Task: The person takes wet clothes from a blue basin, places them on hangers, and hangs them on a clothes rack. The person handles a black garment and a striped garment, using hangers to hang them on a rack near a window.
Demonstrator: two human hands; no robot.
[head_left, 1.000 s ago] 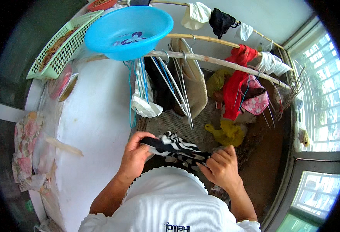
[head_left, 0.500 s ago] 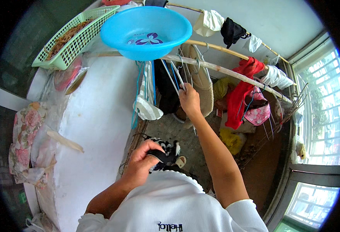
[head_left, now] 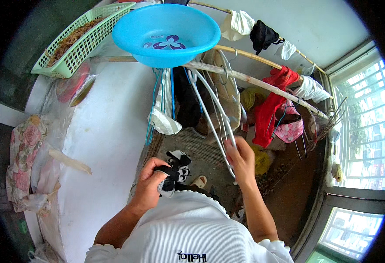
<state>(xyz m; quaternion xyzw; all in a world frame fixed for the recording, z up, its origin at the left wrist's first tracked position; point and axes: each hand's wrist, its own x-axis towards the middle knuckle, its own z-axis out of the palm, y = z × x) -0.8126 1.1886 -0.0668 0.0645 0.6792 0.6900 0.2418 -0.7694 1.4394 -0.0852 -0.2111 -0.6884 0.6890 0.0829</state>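
My left hand [head_left: 146,186] is closed on a black-and-white patterned piece of clothing [head_left: 179,173], which hangs bunched in front of my white shirt. In my right hand [head_left: 243,162] is a white clothes hanger [head_left: 208,120], gripped near its lower end. The hanger slants up from the fingers, and its upper end lies just below the bamboo pole [head_left: 262,84]. Beside it on the pole hang a grey-and-white striped cloth [head_left: 165,122], a dark garment [head_left: 187,98] and several other hangers.
A blue basin [head_left: 133,37] rests over the pole at the top. To its left, a green basket [head_left: 65,70] holds dried brown strips. A white ledge [head_left: 105,153] runs along my left. Red cloth [head_left: 264,118] hangs at right, near a barred window [head_left: 363,122].
My right hand has come down and toward me, drawing the white hanger away from the pole. The left hand has lifted the patterned clothing slightly, showing more of it.
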